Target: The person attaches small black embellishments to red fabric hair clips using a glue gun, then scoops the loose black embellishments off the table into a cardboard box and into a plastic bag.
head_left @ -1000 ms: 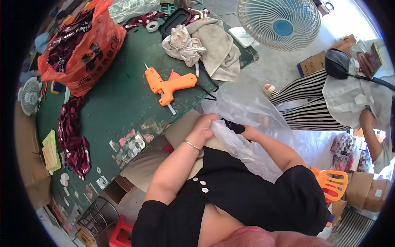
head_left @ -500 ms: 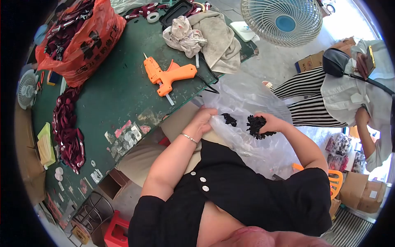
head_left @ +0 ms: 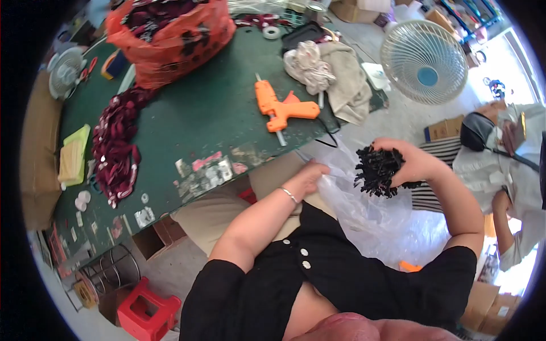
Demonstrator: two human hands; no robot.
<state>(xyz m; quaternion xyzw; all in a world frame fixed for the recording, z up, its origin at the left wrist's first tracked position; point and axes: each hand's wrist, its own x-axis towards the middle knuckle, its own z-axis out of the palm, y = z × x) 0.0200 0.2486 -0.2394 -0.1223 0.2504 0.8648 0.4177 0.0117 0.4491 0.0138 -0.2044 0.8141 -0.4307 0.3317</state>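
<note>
My right hand (head_left: 410,162) is closed around a thick bunch of short black strips (head_left: 379,170), whose ends stick out in all directions; their kind is not clear. It holds the bunch above a clear plastic bag (head_left: 364,210) lying over my lap. At the bag's left edge, my left hand (head_left: 313,175) grips the plastic with curled fingers and wears a bracelet at the wrist. Beyond my hands, an orange glue gun (head_left: 281,108) lies on the green table (head_left: 199,119) with a glue stick in its rear end.
A red plastic bag (head_left: 182,51) of dark red pieces stands on the table, with a dark red heap (head_left: 116,145) beside it. Cloths (head_left: 344,74) lie at the far corner. A fan (head_left: 424,62) and a person (head_left: 495,148) are at right. A red stool (head_left: 148,310) stands below left.
My right hand has lifted the black bunch up out of the clear bag, and more of it shows. My left hand keeps its hold on the bag. The view has shifted.
</note>
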